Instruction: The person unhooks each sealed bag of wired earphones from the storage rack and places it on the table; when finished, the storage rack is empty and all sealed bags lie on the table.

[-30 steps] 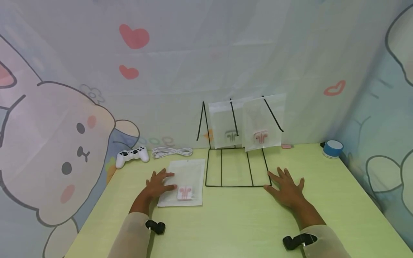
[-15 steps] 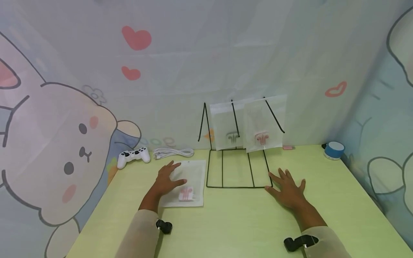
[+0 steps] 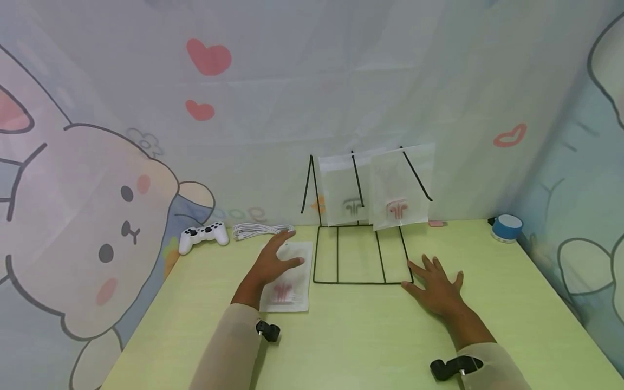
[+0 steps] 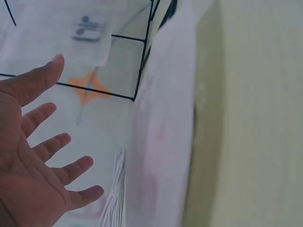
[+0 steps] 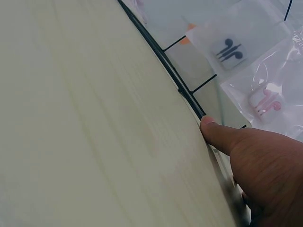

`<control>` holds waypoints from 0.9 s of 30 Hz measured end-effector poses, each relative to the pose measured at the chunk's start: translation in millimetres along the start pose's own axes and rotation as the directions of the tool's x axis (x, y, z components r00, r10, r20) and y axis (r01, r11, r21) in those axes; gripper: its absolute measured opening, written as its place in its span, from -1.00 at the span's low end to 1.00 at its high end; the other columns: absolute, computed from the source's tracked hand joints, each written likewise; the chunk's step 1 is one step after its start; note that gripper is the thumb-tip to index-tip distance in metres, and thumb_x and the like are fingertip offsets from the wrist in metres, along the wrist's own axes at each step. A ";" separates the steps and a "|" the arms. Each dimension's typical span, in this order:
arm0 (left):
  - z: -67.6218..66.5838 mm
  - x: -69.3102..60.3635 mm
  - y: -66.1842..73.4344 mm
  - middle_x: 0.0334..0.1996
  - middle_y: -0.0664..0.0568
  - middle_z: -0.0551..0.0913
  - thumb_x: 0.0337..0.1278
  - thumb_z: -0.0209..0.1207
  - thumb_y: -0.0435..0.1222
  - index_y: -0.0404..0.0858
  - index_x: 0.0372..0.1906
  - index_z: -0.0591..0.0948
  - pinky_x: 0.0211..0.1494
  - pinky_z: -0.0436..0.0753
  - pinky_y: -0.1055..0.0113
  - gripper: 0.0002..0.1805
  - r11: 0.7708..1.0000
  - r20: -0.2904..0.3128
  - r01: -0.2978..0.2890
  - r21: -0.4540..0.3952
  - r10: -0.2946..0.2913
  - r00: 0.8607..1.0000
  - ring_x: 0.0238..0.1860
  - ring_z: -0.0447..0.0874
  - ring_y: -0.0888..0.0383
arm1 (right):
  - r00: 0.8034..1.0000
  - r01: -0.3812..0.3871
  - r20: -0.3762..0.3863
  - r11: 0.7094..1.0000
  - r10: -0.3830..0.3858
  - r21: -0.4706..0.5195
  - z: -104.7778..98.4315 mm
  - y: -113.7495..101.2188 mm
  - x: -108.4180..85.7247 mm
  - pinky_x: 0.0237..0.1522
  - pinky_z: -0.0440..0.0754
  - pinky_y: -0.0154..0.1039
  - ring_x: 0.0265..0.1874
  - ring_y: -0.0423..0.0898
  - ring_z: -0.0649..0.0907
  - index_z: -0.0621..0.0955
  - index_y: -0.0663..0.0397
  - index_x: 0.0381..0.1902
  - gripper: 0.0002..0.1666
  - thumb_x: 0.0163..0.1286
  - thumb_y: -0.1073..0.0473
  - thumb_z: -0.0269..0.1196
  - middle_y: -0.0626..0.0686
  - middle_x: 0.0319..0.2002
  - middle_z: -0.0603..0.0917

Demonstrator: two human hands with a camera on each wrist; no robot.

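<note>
My left hand point(image 3: 270, 264) is over a flat translucent plastic bag point(image 3: 298, 300), its fingers straight and spread with nothing held. Inside that bag is a set of pink earphones point(image 3: 283, 292). To its right stands a black wire rack point(image 3: 363, 283) with upright prongs at the back. Two bags hang on it: one with black earphones point(image 4: 88, 28), the other with pink earphones point(image 5: 265, 101). My right hand point(image 3: 435, 288) rests at the rack's front right corner, fingers spread; in the right wrist view its thumb point(image 5: 218, 132) touches the end of the base wire.
A white game controller point(image 3: 203, 235) and a coiled white cable point(image 3: 258, 231) lie at the back left of the table. Right of the rack are a small pink block point(image 3: 436, 223) and a round blue-and-white container point(image 3: 507, 227). A printed cloth backdrop point(image 3: 273, 81) hangs close behind.
My left hand has moved rightward and away from me, from the bag's left edge to over its upper part. The right hand keeps its place at the rack's corner.
</note>
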State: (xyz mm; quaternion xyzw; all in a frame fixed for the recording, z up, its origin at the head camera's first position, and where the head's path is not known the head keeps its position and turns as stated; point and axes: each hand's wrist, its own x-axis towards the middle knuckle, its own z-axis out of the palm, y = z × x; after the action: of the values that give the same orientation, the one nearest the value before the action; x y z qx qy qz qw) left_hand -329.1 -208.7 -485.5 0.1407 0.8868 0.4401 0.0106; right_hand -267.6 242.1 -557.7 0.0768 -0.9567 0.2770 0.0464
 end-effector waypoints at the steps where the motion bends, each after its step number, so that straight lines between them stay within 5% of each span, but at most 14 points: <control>1: 1.2 2.3 3.8 0.80 -0.14 0.07 0.34 0.48 -0.09 0.00 0.71 0.34 0.71 0.13 -0.45 -0.08 1.000 0.000 -0.009 -0.008 0.009 1.000 0.81 -0.07 -0.28 | 1.000 0.000 0.000 1.000 0.000 -0.001 0.0 0.6 0.3 0.38 -0.40 0.86 0.72 0.52 0.04 0.43 -0.07 0.66 -0.09 0.56 -0.40 0.23 0.42 0.71 0.17; 13: 12.6 31.9 33.0 0.78 -0.08 0.14 0.37 0.48 -0.13 0.05 0.67 0.40 0.65 0.30 -0.43 -0.17 0.989 0.015 -0.067 -0.132 0.070 0.997 0.73 0.20 -0.34 | 1.000 -0.020 0.024 1.000 0.020 0.016 -4.0 -5.2 -1.2 0.40 -0.45 0.83 0.73 0.51 0.01 0.42 -0.06 0.67 -0.10 0.57 -0.36 0.25 0.40 0.73 0.14; 27: 28.3 61.9 55.8 0.77 0.04 0.19 0.42 0.44 -0.13 0.04 0.66 0.42 0.68 0.34 -0.30 -0.21 0.977 -0.011 -0.111 -0.184 0.111 0.994 0.69 0.33 -0.20 | 0.999 -0.021 0.032 1.000 0.021 0.014 -1.7 -4.2 0.1 0.39 -0.44 0.84 0.74 0.50 -0.01 0.40 -0.09 0.68 -0.08 0.58 -0.40 0.23 0.40 0.74 0.12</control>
State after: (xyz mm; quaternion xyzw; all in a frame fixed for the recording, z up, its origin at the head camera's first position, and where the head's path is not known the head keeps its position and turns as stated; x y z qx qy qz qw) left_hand -371.1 -138.7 -452.5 0.1884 0.8330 0.5202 -0.0014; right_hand -266.9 239.6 -554.1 0.0714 -0.9561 0.2830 0.0277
